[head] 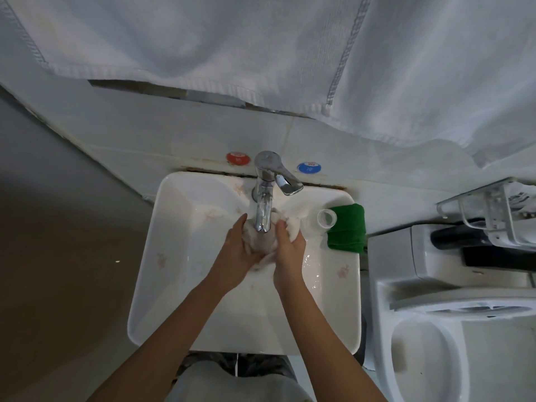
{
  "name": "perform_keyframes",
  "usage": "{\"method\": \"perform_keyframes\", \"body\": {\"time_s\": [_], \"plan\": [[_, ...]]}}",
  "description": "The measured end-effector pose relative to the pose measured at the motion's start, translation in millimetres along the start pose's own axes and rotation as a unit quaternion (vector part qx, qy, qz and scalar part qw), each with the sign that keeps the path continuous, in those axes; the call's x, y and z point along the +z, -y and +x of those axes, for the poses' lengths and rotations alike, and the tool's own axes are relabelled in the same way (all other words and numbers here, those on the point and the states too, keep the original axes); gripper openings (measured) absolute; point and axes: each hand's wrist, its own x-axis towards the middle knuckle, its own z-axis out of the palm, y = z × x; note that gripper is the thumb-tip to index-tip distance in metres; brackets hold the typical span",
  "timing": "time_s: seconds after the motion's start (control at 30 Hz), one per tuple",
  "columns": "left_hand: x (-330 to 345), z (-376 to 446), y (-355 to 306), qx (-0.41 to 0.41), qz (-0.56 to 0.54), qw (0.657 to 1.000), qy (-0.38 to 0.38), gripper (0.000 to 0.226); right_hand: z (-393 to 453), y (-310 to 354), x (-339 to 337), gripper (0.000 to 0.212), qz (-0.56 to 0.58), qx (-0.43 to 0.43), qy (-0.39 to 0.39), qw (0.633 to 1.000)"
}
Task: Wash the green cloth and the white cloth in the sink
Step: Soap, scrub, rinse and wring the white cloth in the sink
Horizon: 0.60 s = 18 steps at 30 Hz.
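You have both your left hand (pixel 240 250) and right hand (pixel 290 250) clenched around the bunched wet white cloth (pixel 262 245) right under the chrome tap spout (pixel 263 216), likely to rinse it over the white ceramic sink (pixel 162 227), while the folded green cloth (pixel 346 227) waits on the sink's right rim.

I count two hands over the basin, my left hand (pixel 236 256) and my right hand (pixel 288 250), with one white cloth (pixel 261 242) between them. One green cloth (pixel 346 229) lies on the rim of the one sink (pixel 179 233). One tap (pixel 265 192), one clear cup (pixel 326 219), two round stickers: one red sticker (pixel 238 158), one blue sticker (pixel 309 167). Two pale towels (pixel 261 47) hang above, one toilet (pixel 452 329) at my right
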Motion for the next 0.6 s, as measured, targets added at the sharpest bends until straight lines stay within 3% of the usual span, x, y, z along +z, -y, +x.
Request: {"method": "perform_keyframes", "body": {"time_s": [0.1,0.23,0.4,0.53,0.6], "plan": [[0,-5,4,0.003,0.007,0.999,0.037,0.100,-1,2,0,0.020,0.049,0.055,-0.006,0.997],[1,-6,6,-0.006,0.007,1.000,0.028,0.106,-5,0,-2,0.022,0.096,0.074,0.003,0.993],[6,-2,9,-0.016,-0.032,0.999,-0.004,0.104,-5,2,-5,0.017,0.050,0.056,0.017,0.997],[11,-5,9,-0.023,-0.064,0.997,-0.021,0.082,-6,1,-3,0.011,-0.017,0.010,0.034,0.999],[11,-7,6,-0.018,-0.058,0.998,-0.036,0.082,-6,-1,-2,0.010,-0.060,-0.002,0.036,0.998]]}}
